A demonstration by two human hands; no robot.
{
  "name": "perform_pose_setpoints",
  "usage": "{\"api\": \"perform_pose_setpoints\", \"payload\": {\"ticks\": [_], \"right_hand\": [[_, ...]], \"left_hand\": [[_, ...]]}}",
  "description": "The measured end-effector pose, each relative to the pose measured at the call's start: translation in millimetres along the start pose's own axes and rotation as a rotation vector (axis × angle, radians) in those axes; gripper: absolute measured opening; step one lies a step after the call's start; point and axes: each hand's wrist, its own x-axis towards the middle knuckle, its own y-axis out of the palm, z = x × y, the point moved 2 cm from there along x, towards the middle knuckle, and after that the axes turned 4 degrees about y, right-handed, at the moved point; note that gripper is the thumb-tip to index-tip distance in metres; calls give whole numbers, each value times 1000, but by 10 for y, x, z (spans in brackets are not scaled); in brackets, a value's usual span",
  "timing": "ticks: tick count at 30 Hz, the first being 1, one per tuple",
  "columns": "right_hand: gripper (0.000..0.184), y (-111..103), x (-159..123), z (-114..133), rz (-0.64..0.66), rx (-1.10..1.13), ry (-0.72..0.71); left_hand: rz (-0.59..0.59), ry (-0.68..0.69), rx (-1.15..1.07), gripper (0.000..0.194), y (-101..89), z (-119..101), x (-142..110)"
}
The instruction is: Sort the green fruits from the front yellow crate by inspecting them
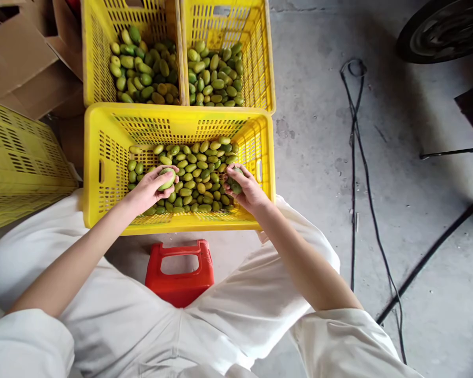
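My left hand (pixel 152 188) is closed around an oval green fruit (pixel 166 180), held over the left part of the front yellow crate (pixel 181 228). On the crate's right side, my right hand (pixel 249 191) grips a darker green fruit (pixel 235 181), partly covered by the fingers. Below both hands lies a layer of loose green and yellowish fruits (pixel 199 173), shaped like small mangoes, on the crate's bottom.
Two yellow crates (pixel 184 79) behind hold more fruits (pixel 216 79). Another yellow crate (pixel 27 157) and cardboard boxes (pixel 19 58) stand at left. A red stool (pixel 179 286) sits between my legs. Black cables (pixel 358 131) cross the floor near a wheel (pixel 441 31).
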Motion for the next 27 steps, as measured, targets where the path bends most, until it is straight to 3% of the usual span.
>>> {"api": "perform_pose_setpoints", "payload": {"ticks": [4,8,14,21,27], "right_hand": [[32,-59,71,-16,-20,92,28],[42,-53,92,-39,-44,125,55],[35,-31,61,-50,-74,79,111],[41,-35,54,-29,-83,62,-23],[41,-90,92,-43,-50,162,68]], "left_hand": [[-45,-18,-120,30,-17,-7,29],[-116,47,-153,23,-37,-14,33],[-82,91,-106,48,-31,-33,2],[-57,75,-65,36,14,-57,-6],[-26,14,30,31,30,-23,12]]}}
